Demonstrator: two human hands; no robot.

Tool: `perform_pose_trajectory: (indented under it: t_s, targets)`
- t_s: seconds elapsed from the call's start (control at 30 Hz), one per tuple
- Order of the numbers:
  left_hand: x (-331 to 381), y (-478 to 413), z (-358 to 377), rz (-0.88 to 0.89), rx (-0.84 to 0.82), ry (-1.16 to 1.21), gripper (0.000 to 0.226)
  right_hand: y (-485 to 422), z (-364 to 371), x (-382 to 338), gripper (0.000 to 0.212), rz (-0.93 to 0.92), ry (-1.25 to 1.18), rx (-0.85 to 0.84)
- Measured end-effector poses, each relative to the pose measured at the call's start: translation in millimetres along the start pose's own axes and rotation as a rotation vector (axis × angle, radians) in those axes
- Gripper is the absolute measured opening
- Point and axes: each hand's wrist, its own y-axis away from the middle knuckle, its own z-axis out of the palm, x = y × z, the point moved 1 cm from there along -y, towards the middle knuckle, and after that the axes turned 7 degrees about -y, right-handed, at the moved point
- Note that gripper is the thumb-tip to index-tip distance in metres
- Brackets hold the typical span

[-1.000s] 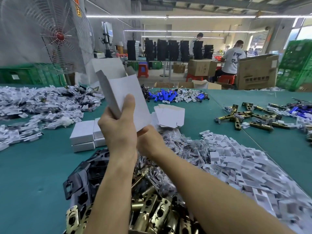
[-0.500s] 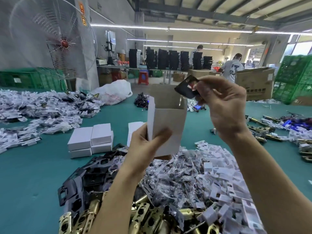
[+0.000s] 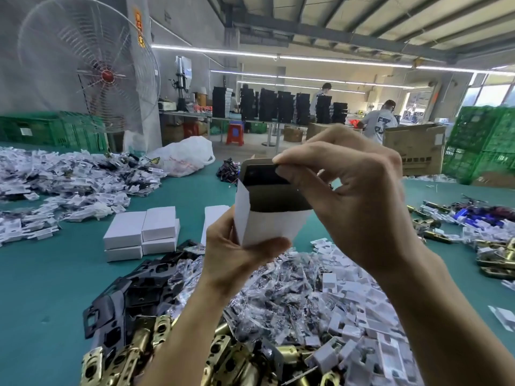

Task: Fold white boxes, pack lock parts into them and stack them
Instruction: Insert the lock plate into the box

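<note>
— Lowered since the earlier frame, the right hand (image 3: 362, 196) had brought the black plate (image 3: 259, 174) from above the white box (image 3: 273, 224) down into its open top.
— How was the plate gripped?
— Its fingers (image 3: 281, 158) were pinched together on the plate's upper edge; the plate stood partly inside the box.
— And the box?
— It was upright in the air above the green desk (image 3: 41, 274). The left hand (image 3: 237, 252) was curled round its lower part, thumb across the front.
— What lay beneath?
— Heaps of bagged parts (image 3: 278, 288), loose dark plates (image 3: 133, 288) and brass latches (image 3: 133, 355). Closed boxes (image 3: 142, 232) sat stacked to the left.
</note>
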Motion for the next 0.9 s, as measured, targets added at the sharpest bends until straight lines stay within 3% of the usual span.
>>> perform_pose_trajectory:
  t_s: [0.27, 0.6, 0.9]
  targets:
    - [3.5, 2.8, 2.9, 0.083, -0.022, -0.056, 0.02, 6.8, -8.2, 4.4, 0.016, 0.031, 0.156, -0.048]
    - [-2.2, 2.0, -0.3, 0.191, 0.033, -0.135, 0.033, 5.2, -5.8, -2.9, 0.014, -0.097, 0.162, -0.107]
    - [-10.9, 3.2, 0.0, 0.114, 0.082, -0.169, 0.023, 0.7, 0.9, -26.7, 0.011, -0.087, 0.321, -0.384]
